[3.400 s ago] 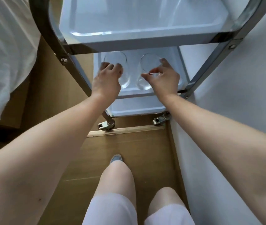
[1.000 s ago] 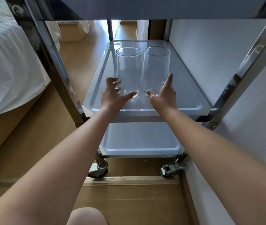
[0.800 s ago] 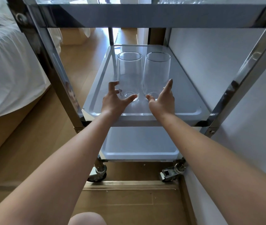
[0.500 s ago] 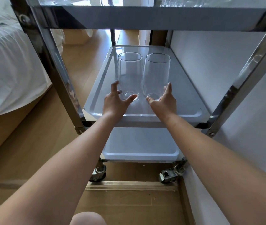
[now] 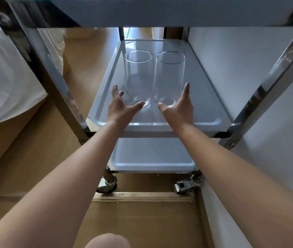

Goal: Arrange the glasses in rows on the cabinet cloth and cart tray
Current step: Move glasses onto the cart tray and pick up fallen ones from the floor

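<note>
1. Item: two tall clear glasses, the left glass (image 5: 137,76) and the right glass (image 5: 170,77). Both stand upright side by side on the middle cart tray (image 5: 204,97), set back from its front rim and between its side rims. Their walls are very close; whether they touch cannot be told.
2. Hands: your left hand (image 5: 122,108) and right hand (image 5: 179,109) are both spread, fingers straight, grasping nothing. They flank the pair, each thumb at the foot of its glass. Actual contact cannot be told.
3. Step, as judged: squaring the pair into a row. Nudge at the bases only, since tall glasses pushed high up are likely to tip.
4. Press evenly from both sides so neither glass knocks its neighbour.
5. Line the two bases parallel to the tray's front rim, leaving bare tray behind for further rows.
6. Hazard: the tray looks smooth, so expect sliding. Use small pushes.
7. Clearance: the top tray (image 5: 160,15) hangs above. Draw your hands out low, over the front rim.
</note>
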The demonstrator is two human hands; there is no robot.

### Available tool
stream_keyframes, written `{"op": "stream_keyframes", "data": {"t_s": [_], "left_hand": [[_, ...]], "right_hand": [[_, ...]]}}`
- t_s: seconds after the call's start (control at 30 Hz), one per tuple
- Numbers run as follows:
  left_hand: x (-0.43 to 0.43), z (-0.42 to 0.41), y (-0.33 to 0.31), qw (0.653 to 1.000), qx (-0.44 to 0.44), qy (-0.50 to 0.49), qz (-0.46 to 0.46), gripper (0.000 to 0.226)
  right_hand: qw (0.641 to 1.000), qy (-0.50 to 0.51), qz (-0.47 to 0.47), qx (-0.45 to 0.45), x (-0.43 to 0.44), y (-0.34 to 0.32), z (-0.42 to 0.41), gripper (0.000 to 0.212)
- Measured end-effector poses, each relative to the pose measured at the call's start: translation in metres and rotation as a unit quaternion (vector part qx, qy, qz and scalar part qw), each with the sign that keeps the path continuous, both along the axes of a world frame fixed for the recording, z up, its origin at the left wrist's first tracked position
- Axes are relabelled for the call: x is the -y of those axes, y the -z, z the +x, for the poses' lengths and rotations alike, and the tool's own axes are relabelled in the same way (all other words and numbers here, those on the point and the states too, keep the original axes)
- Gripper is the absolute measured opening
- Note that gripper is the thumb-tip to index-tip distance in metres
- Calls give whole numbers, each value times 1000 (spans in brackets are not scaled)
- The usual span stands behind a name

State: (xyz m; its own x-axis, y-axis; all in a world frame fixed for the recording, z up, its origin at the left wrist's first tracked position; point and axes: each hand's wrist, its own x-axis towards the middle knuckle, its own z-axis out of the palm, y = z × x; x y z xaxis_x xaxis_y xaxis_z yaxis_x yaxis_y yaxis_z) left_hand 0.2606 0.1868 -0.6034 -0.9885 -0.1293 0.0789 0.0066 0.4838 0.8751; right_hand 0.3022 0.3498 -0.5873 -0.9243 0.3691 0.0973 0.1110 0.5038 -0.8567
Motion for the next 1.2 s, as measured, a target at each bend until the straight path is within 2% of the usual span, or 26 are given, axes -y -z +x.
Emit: {"op": "stream_keyframes", "data": {"t_s": [0.17, 0.27, 0.37, 0.43, 0.5, 0.57, 0.67, 0.8, 0.93, 1.0, 1.1, 1.2], "left_hand": [[3, 7, -17, 999, 53, -6, -11, 115], [5, 35, -40, 988, 139, 4, -63, 115], [9, 86, -81, 972, 226, 29, -62, 96], [16, 127, -126, 939, 325, 89, -72, 86], [32, 169, -179, 888, 427, 146, -88, 102], [53, 206, -241, 864, 469, 177, -51, 103], [97, 253, -336, 881, 452, 142, 1, 90], [183, 307, -440, 912, 403, 67, 32, 92], [281, 386, -525, 944, 321, -42, 62, 91], [328, 438, -557, 955, 272, -100, 59, 92], [399, 536, -594, 958, 221, -175, 60, 93], [469, 659, -616, 946, 217, -238, 43, 96]], "right_hand": [[996, 45, -42, 69, 5, -20, 9, 106], [988, 3, -41, 150, 16, -40, 50, 103], [975, -37, -52, 214, 32, -85, 104, 99], [973, -50, -53, 220, 45, -133, 134, 94], [973, -74, -60, 211, 60, -192, 163, 87], [973, -116, -50, 193, 77, -256, 190, 78], [968, -191, -14, 160, 104, -348, 214, 70], [955, -278, 18, 102, 153, -456, 231, 72], [927, -370, 37, 44, 237, -537, 271, 74], [908, -417, 36, 19, 291, -565, 303, 75], [859, -509, 54, 1, 383, -593, 370, 71], [805, -590, 61, -4, 480, -609, 465, 62]]}}
